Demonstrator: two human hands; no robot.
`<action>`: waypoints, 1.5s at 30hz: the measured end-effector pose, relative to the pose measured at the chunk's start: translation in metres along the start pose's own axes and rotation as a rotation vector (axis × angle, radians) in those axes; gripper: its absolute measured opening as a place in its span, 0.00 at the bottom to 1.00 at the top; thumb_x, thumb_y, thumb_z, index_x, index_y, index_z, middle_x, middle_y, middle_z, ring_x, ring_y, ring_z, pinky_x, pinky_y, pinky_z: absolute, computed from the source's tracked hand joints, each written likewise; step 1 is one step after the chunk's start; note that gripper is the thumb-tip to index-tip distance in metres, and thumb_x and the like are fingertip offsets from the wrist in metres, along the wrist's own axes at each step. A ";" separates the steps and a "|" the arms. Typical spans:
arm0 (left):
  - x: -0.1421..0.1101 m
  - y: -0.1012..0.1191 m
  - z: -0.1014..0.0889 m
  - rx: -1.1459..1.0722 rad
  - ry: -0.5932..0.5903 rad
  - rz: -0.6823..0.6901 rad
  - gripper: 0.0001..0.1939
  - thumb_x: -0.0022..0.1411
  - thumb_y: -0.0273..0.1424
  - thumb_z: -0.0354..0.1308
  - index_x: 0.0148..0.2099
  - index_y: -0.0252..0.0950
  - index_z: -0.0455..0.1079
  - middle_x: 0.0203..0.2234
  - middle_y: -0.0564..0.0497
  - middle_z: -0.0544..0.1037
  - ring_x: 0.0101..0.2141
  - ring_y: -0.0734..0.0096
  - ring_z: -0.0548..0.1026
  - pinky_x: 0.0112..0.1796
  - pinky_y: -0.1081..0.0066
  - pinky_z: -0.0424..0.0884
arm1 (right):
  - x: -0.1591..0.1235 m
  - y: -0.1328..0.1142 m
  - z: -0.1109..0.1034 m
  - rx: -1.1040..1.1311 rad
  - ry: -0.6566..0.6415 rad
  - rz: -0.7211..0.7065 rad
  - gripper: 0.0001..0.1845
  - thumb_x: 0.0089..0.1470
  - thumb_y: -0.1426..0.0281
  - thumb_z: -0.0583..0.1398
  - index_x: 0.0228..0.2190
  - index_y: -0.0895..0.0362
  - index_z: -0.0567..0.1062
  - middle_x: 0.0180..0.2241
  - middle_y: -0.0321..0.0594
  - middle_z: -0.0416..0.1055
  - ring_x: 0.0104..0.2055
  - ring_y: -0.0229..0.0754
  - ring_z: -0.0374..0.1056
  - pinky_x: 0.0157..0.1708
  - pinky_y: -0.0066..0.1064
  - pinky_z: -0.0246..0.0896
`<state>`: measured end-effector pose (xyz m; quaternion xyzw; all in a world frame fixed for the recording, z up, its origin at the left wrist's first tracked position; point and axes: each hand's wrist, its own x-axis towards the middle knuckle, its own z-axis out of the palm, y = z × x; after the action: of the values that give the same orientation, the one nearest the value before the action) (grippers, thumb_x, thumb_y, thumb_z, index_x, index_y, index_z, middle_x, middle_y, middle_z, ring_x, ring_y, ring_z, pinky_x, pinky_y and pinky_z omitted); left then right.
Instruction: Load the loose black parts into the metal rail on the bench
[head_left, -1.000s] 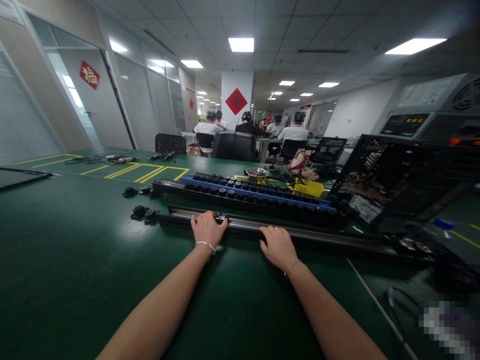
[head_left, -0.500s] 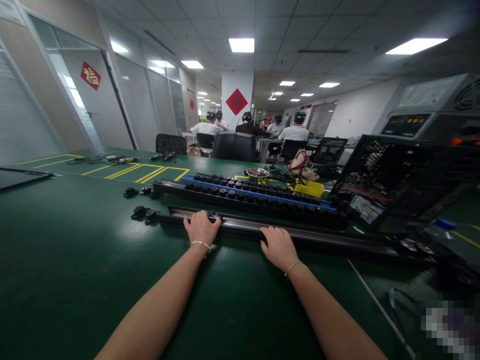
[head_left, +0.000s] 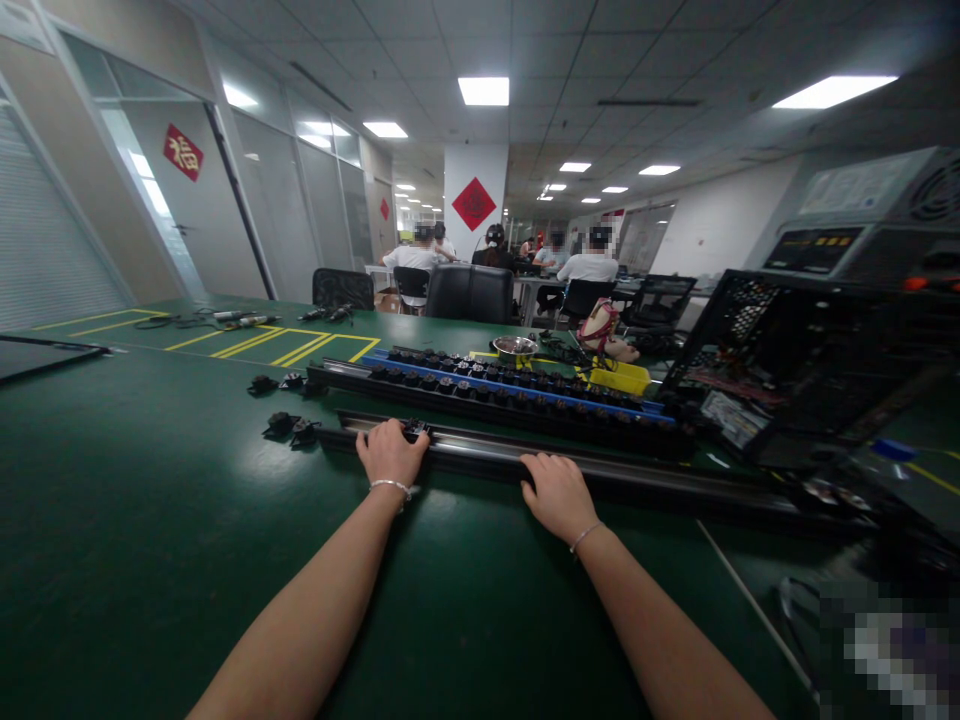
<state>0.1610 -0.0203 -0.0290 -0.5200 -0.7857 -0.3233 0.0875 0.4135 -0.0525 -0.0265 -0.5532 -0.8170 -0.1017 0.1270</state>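
Note:
A long black metal rail (head_left: pixel 480 445) with a shiny channel lies across the green table. My left hand (head_left: pixel 391 452) is closed around a small black socket-like module (head_left: pixel 415 429) that sits in the channel, toward the rail's left part. Farther right, my right hand (head_left: pixel 559 492) grips the near edge of the rail, its fingers curled over the top. Just off the rail's left end lie two loose black modules (head_left: pixel 280 425). Both palms face down, so the fingertips are partly hidden.
Behind the rail stand a black-and-blue rack (head_left: pixel 525 385) with rows of black modules, a metal bowl (head_left: pixel 514 346) and a yellow bin (head_left: pixel 620 377). An open computer case (head_left: pixel 817 350) is at the right. A thin rod (head_left: pixel 750 600) lies at the near right. People sit at far tables.
My left hand has slid a little to the left along the rail, and the small module has moved with it. My right hand stays in place.

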 end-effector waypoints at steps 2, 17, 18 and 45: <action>0.002 -0.002 0.000 0.005 0.002 -0.008 0.15 0.51 0.43 0.52 0.33 0.37 0.67 0.33 0.46 0.75 0.42 0.57 0.69 0.52 0.56 0.49 | 0.000 0.000 0.000 -0.005 0.001 -0.003 0.17 0.53 0.67 0.52 0.45 0.55 0.68 0.40 0.43 0.68 0.43 0.43 0.60 0.46 0.34 0.46; 0.015 -0.020 -0.007 0.018 -0.003 -0.096 0.17 0.51 0.43 0.51 0.37 0.36 0.68 0.35 0.44 0.75 0.43 0.57 0.69 0.48 0.59 0.55 | 0.000 0.002 0.002 -0.001 0.003 -0.005 0.18 0.52 0.67 0.52 0.45 0.55 0.67 0.41 0.43 0.68 0.44 0.43 0.60 0.47 0.34 0.46; 0.016 -0.021 -0.008 0.014 -0.006 -0.108 0.18 0.51 0.43 0.52 0.37 0.36 0.68 0.36 0.44 0.75 0.43 0.56 0.69 0.48 0.59 0.55 | 0.000 0.002 0.001 0.001 0.002 -0.006 0.18 0.52 0.67 0.52 0.46 0.55 0.67 0.41 0.43 0.68 0.44 0.43 0.60 0.47 0.34 0.46; 0.033 -0.053 -0.010 -0.003 0.088 -0.242 0.19 0.51 0.43 0.53 0.40 0.36 0.71 0.41 0.42 0.74 0.48 0.55 0.66 0.47 0.61 0.59 | -0.001 0.004 0.001 0.024 -0.012 -0.003 0.19 0.52 0.68 0.52 0.46 0.56 0.67 0.42 0.44 0.68 0.46 0.44 0.59 0.48 0.36 0.46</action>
<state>0.0978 -0.0146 -0.0279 -0.4070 -0.8376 -0.3551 0.0817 0.4170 -0.0518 -0.0277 -0.5509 -0.8199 -0.0889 0.1283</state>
